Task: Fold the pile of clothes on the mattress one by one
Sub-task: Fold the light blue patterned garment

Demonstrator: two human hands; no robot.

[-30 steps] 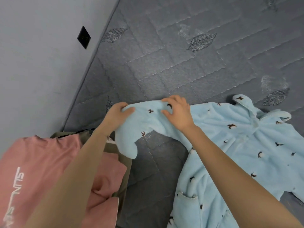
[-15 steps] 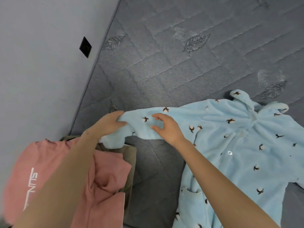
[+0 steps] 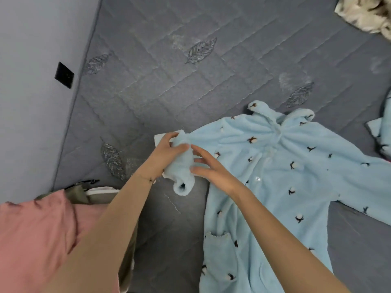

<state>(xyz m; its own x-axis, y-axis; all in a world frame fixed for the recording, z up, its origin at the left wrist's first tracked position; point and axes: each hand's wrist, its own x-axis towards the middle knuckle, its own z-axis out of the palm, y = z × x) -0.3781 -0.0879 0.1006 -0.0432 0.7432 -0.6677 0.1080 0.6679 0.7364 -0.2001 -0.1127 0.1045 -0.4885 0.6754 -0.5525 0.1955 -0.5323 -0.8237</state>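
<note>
A light blue fleece pajama top (image 3: 275,176) with small dark and white cotton-flower prints lies spread front up on the grey quilted mattress (image 3: 169,81). Its collar points to the far side. Its left sleeve (image 3: 179,166) is doubled over toward the body, the cuff hanging open at the near end. My left hand (image 3: 167,155) grips this bunched sleeve near the shoulder. My right hand (image 3: 213,172) hovers beside the sleeve with fingers spread and relaxed, fingertips touching the fleece.
A pink garment (image 3: 42,233) lies on an olive one (image 3: 84,193) at the near left. A pale wall (image 3: 31,81) with a black socket (image 3: 64,75) borders the mattress. Patterned fabric (image 3: 366,13) sits far right, and another blue piece (image 3: 380,136) at the right edge.
The sleeve was stretched out to the left between both hands; now it is brought in and bunched toward the body. My right hand has let go and opened.
</note>
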